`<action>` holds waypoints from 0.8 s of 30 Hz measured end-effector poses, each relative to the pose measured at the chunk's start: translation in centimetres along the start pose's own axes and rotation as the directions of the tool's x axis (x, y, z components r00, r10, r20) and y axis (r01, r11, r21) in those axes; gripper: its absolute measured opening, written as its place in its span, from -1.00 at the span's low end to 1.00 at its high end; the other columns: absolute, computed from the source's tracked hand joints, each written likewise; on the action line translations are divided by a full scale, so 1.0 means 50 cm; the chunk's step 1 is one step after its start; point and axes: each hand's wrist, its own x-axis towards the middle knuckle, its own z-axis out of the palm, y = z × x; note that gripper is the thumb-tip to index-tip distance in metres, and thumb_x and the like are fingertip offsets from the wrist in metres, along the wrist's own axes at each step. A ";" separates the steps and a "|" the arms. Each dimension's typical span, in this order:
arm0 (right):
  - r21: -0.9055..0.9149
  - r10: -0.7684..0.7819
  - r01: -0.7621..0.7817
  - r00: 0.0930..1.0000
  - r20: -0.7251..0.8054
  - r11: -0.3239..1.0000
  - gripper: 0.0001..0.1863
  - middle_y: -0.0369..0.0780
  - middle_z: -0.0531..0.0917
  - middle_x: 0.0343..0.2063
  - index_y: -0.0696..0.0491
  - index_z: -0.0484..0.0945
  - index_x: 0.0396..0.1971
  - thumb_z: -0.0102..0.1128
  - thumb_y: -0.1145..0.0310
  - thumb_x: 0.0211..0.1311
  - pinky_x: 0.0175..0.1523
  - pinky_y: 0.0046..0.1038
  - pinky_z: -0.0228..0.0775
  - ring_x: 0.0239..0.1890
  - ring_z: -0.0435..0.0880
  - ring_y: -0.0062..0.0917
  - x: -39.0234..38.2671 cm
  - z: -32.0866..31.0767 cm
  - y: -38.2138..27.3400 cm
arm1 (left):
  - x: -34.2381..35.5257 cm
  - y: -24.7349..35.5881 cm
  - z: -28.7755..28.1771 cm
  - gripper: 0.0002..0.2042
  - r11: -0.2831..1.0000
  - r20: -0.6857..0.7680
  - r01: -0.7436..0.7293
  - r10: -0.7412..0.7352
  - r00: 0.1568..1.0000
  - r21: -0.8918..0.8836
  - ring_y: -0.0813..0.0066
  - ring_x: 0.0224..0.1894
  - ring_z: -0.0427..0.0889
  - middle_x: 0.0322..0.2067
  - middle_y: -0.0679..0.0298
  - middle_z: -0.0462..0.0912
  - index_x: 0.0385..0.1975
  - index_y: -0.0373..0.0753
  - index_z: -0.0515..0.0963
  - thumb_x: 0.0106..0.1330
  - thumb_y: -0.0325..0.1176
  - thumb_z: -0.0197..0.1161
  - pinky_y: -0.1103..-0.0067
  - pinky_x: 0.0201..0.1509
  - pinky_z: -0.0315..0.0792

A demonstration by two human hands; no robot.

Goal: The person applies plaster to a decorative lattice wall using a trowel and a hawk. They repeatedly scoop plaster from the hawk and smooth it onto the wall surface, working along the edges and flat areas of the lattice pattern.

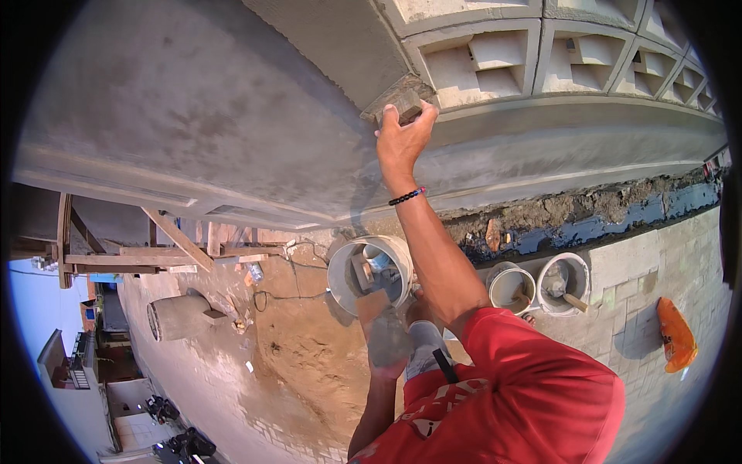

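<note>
My right hand point(405, 143) reaches up to a corner of the grey plastered wall point(209, 108), just below the ventilation blocks point(483, 58). Its thumb and fingers grip a small grey-brown rectangular block point(407, 105) against the plaster edge; the block's material is unclear. Lower down, in front of my body, my left hand point(389, 348) looks grey and blurred, gloved or coated, so its fingers cannot be made out. A flat brown board point(372, 306) sticks out from it. Beyond the board stands a large pale bucket point(338, 272) with tools inside.
Two smaller buckets point(512, 268) point(585, 282) stand by the wall's foot, one with a wooden-handled tool. An orange bag point(676, 336) lies on the paving at right. To the left are a sand patch point(309, 348), a tipped cylindrical container point(178, 319) and wooden scaffolding point(131, 260).
</note>
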 end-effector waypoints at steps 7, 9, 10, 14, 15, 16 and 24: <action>0.034 0.188 -0.241 0.832 0.522 0.970 -0.48 -0.16 0.56 -0.27 0.28 0.29 0.11 0.15 0.48 0.13 -0.20 -0.49 0.42 -0.30 0.55 -0.52 -0.097 -0.168 0.014 | 0.000 -0.018 0.028 -0.62 0.995 -0.022 -0.029 0.027 0.999 -0.091 0.43 -0.31 0.57 -0.27 0.39 0.56 -0.06 -0.03 0.41 0.38 0.08 -0.15 0.46 -0.27 0.42; 0.047 0.260 -0.327 0.823 0.505 0.944 -0.43 -0.22 0.60 -0.28 0.26 0.19 0.21 0.12 0.46 0.21 -0.41 -0.66 0.35 -0.38 0.53 -0.70 -0.039 -0.258 -0.001 | 0.001 -0.021 0.024 -0.61 0.992 0.028 -0.005 0.009 1.000 -0.128 0.44 -0.31 0.57 -0.26 0.38 0.56 -0.03 -0.04 0.39 0.39 0.08 -0.17 0.46 -0.27 0.44; 0.104 0.275 -0.360 0.841 0.465 0.927 -0.44 -0.28 0.60 -0.35 0.23 0.20 0.20 0.13 0.46 0.22 -0.48 -0.66 0.30 -0.44 0.50 -0.72 -0.005 -0.283 -0.001 | 0.004 -0.026 0.022 -0.60 0.989 0.057 0.012 -0.004 0.998 -0.149 0.44 -0.31 0.57 -0.25 0.38 0.56 -0.02 -0.04 0.38 0.40 0.08 -0.17 0.46 -0.27 0.45; 0.054 0.379 -0.470 0.769 0.515 0.881 -0.56 -0.32 0.58 -0.41 0.19 0.35 0.09 0.14 0.46 0.21 -0.52 -0.66 0.23 -0.50 0.45 -0.74 0.115 -0.333 0.016 | 0.016 -0.060 0.079 -0.63 0.941 0.303 0.154 -0.059 0.951 -0.300 0.42 -0.09 0.52 -0.09 0.30 0.52 0.07 -0.14 0.35 0.41 -0.07 -0.11 0.48 -0.07 0.45; 0.044 0.380 -0.473 0.756 0.533 0.880 -0.59 -0.33 0.58 -0.42 0.19 0.38 0.07 0.14 0.47 0.21 -0.53 -0.66 0.22 -0.51 0.45 -0.75 0.130 -0.328 0.012 | 0.019 -0.065 0.071 -0.64 0.936 0.351 0.172 -0.056 0.935 -0.307 0.42 -0.04 0.50 -0.06 0.28 0.51 0.08 -0.16 0.34 0.42 -0.11 -0.10 0.48 -0.01 0.44; 0.040 0.373 -0.468 0.751 0.545 0.883 -0.61 -0.33 0.58 -0.43 0.19 0.39 0.05 0.14 0.47 0.22 -0.53 -0.66 0.21 -0.51 0.45 -0.75 0.137 -0.320 0.008 | 0.020 -0.069 0.063 -0.64 0.931 0.396 0.188 -0.052 0.917 -0.313 0.41 0.01 0.49 -0.02 0.26 0.50 0.10 -0.18 0.34 0.42 -0.15 -0.09 0.48 0.04 0.43; -0.020 0.389 -0.471 0.703 0.596 0.882 -0.62 -0.35 0.60 -0.42 0.19 0.41 0.04 0.15 0.45 0.23 -0.55 -0.65 0.19 -0.51 0.48 -0.75 0.169 -0.259 0.009 | 0.039 -0.098 -0.054 -0.66 0.974 0.361 0.069 0.014 0.932 -0.215 0.39 0.03 0.48 -0.03 0.26 0.51 0.10 -0.16 0.35 0.38 -0.25 -0.08 0.43 0.11 0.39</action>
